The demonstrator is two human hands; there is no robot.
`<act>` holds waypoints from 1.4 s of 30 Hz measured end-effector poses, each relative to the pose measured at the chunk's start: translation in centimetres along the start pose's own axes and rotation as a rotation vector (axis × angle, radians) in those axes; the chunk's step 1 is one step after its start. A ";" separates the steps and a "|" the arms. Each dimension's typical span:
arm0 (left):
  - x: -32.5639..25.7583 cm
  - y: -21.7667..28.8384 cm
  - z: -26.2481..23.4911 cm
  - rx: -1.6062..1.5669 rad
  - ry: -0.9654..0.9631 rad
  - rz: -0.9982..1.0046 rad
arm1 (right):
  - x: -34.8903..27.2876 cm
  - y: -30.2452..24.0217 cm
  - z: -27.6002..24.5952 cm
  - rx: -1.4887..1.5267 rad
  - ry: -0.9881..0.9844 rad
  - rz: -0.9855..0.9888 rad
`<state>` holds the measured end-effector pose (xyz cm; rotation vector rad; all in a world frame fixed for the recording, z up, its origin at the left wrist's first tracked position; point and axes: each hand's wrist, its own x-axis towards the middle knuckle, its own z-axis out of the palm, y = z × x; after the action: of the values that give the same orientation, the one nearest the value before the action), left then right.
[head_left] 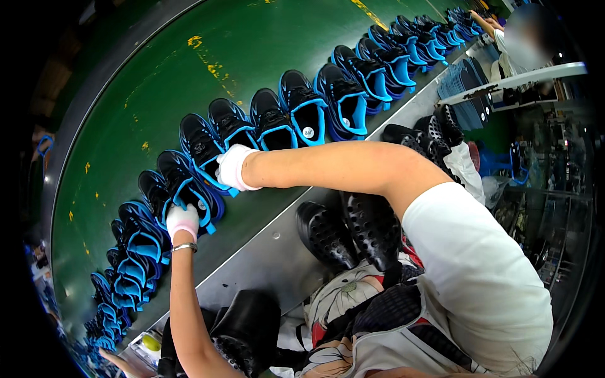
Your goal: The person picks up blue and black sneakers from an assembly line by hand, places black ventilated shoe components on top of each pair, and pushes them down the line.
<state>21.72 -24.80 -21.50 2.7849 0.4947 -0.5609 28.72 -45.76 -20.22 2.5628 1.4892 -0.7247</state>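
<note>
My left hand (pixel 182 220), in a white glove, is at the opening of a black and blue sports shoe (pixel 178 173). Its fingers reach over the collar and are partly hidden inside. Farther along, my right hand (pixel 236 166), also gloved, is closed on the blue-edged heel collar of another such shoe (pixel 200 140); its fingertips are out of sight. Both shoes rest on a green belt (pixel 157 82) with their toes pointing away from me. A matching shoe (pixel 228 120) stands just beyond my right hand.
More black and blue shoes (pixel 305 104) line the belt on both sides. A metal ledge (pixel 252 252) runs along its near edge, with black perforated shoes (pixel 324 233) beside it. Blue insoles (pixel 463 88) are stacked at right, near another person's arm (pixel 484 24).
</note>
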 end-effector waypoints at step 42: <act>-20.6 11.4 0.0 -1.012 0.069 0.056 | -55.5 9.7 8.8 0.549 0.386 0.920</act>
<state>8.15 -40.87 -10.97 1.8391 0.5165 -0.1201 10.84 -97.73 -4.93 3.4322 -0.0300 -0.5418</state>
